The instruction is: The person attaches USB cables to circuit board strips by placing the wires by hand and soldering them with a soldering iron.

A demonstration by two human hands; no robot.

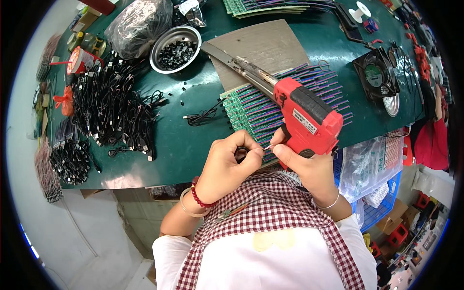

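Note:
My left hand [229, 162] is closed in a pinch, with a dark cable [241, 153] showing inside its curled fingers. Facing it, my right hand [307, 166] pinches a thin pale wire end [267, 147] between thumb and forefinger, and the fingertips of both hands almost meet. A red and black gun-shaped tool [309, 113] with a long metal barrel overlaps my right hand; whether the palm grips it is hidden. Beneath the tool lies a row of green circuit boards [241, 107] with coloured wires. A coiled black cable [202, 117] rests left of the boards.
Bundled black cables [113, 104] cover the left of the green table [176, 159]. Behind them stand a metal bowl [178, 65] of small black parts and a clear plastic bag [140, 29]. A fan [374, 75] sits at right, above a blue crate [382, 208].

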